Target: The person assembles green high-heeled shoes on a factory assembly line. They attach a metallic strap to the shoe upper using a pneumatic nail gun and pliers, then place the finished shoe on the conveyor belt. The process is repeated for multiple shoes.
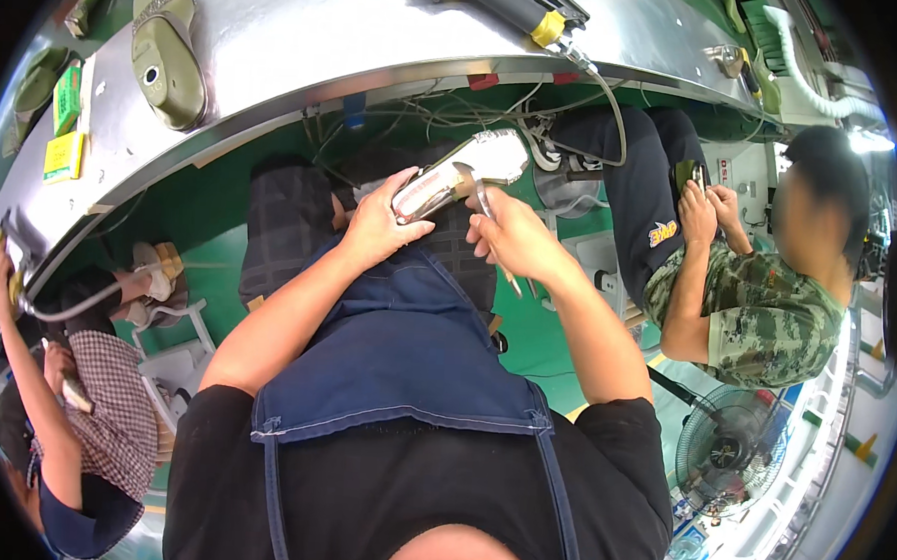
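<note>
My left hand (381, 220) grips one end of a shoe last (436, 187), its fingers and thumb wrapped round the sides. The last is pale and glossy, with a crinkled whitish covering toward its far right end. My right hand (516, 235) is closed round a pair of metal pincers (478, 193). Their curved head lies against the middle of the last, and the handle ends stick out below the hand. Both hands are above my lap, in front of the bench edge. The exact contact of the jaws is hard to make out.
On the metal bench (309, 34) lie a green shoe last (167, 73), a green and a yellow box (64, 155), and a black-and-yellow power tool (515, 11) with a hose. Co-workers sit at left and right (757, 314). A fan (726, 447) stands behind at right.
</note>
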Motion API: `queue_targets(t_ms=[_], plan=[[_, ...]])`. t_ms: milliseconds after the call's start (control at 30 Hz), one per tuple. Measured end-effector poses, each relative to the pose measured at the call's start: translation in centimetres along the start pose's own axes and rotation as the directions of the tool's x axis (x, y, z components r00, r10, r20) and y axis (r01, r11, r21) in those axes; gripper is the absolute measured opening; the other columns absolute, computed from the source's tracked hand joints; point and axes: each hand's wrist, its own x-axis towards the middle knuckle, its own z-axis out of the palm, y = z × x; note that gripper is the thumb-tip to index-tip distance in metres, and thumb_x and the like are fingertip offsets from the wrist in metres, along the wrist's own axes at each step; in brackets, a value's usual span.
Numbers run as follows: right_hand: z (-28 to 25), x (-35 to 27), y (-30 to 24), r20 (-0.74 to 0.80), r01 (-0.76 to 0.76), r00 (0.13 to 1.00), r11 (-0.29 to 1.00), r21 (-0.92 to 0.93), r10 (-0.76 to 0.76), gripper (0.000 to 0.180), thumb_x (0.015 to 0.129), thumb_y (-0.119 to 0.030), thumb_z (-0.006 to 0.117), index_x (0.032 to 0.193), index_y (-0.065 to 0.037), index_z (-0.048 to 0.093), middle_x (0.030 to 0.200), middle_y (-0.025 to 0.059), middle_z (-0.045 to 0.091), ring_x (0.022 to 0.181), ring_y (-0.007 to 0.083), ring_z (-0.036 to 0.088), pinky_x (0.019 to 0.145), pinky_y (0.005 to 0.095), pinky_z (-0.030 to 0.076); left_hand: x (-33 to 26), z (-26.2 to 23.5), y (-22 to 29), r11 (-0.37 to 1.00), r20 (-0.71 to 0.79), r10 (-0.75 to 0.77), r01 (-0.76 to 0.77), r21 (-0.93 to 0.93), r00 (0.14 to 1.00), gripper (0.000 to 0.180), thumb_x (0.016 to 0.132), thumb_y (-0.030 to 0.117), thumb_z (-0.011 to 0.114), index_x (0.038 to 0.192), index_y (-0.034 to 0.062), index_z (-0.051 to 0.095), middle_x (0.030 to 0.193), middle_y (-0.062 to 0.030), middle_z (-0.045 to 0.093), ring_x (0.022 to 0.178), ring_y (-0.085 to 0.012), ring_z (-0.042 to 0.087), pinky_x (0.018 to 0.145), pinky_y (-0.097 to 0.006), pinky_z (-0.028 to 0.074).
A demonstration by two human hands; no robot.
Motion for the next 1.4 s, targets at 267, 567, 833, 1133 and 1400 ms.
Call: queue_targets(t_ms=[267, 567, 833, 1133, 1400], plan=[[1.7, 0.3, 1.0, 0.118, 0.053, 0.991, 0.990, 0.132, -0.069, 0.033, 0.107, -0.008, 0.054, 0.136, 0.007, 0.054, 0.109, 0.0133, 0.071, 0.095, 0.0181, 0.071, 0.084, 0.0334, 0.057, 0.1, -0.1, 1.9, 1.000, 0.062, 0.002, -0.002, 0.002, 0.998, 0.088, 0.073, 0.017, 0.088, 0.152, 0.0033, 0.050, 0.133, -0.0202, 0.069, 0.122, -0.0282, 0.068, 0.107, -0.037, 0.051], [0.7, 1.5, -1.3, 0.196, -0.010, 0.981, 0.998, 0.061, -0.002, 0.034, 0.105, -0.007, 0.054, 0.135, 0.009, 0.055, 0.109, 0.0156, 0.072, 0.094, 0.0202, 0.072, 0.085, 0.0349, 0.057, 0.2, -0.4, 2.1, 0.996, 0.079, 0.022, -0.029, 0.088, 0.997, 0.088, 0.074, 0.015, 0.086, 0.152, 0.0027, 0.048, 0.137, -0.0228, 0.065, 0.124, -0.0351, 0.067, 0.106, -0.040, 0.052], [-0.5, 2.0, -4.3, 0.211, -0.193, 0.955, 0.977, -0.085, 0.207, 0.025, 0.108, -0.018, 0.051, 0.113, 0.006, 0.057, 0.091, 0.0116, 0.069, 0.074, 0.0203, 0.070, 0.067, 0.0361, 0.057, 0.6, -0.3, 2.1, 0.988, 0.086, 0.060, -0.072, 0.138, 0.994, 0.089, 0.076, 0.009, 0.086, 0.155, 0.0054, 0.046, 0.139, -0.0188, 0.065, 0.123, -0.0273, 0.068, 0.104, -0.036, 0.052], [1.3, 2.0, -1.2, -0.034, -0.018, 0.999, 0.962, -0.271, 0.010, 0.041, 0.111, -0.032, 0.051, 0.093, 0.006, 0.054, 0.073, 0.0155, 0.064, 0.063, 0.0278, 0.065, 0.062, 0.0433, 0.052, 1.6, -0.1, 1.9, 0.988, 0.091, 0.074, -0.085, 0.132, 0.993, 0.089, 0.074, 0.008, 0.085, 0.155, 0.0047, 0.047, 0.138, -0.0184, 0.065, 0.123, -0.0299, 0.068, 0.103, -0.037, 0.053], [1.9, 2.3, -0.5, -0.077, -0.159, 0.985, 0.987, -0.032, 0.156, 0.040, 0.109, -0.031, 0.053, 0.100, 0.008, 0.058, 0.082, 0.0310, 0.067, 0.078, 0.0512, 0.065, 0.074, 0.0552, 0.050, 2.5, 0.1, 1.7, 0.977, 0.125, 0.122, -0.141, 0.158, 0.985, 0.092, 0.073, 0.008, 0.086, 0.155, 0.0056, 0.043, 0.142, -0.0205, 0.061, 0.127, -0.0371, 0.064, 0.106, -0.041, 0.054]])
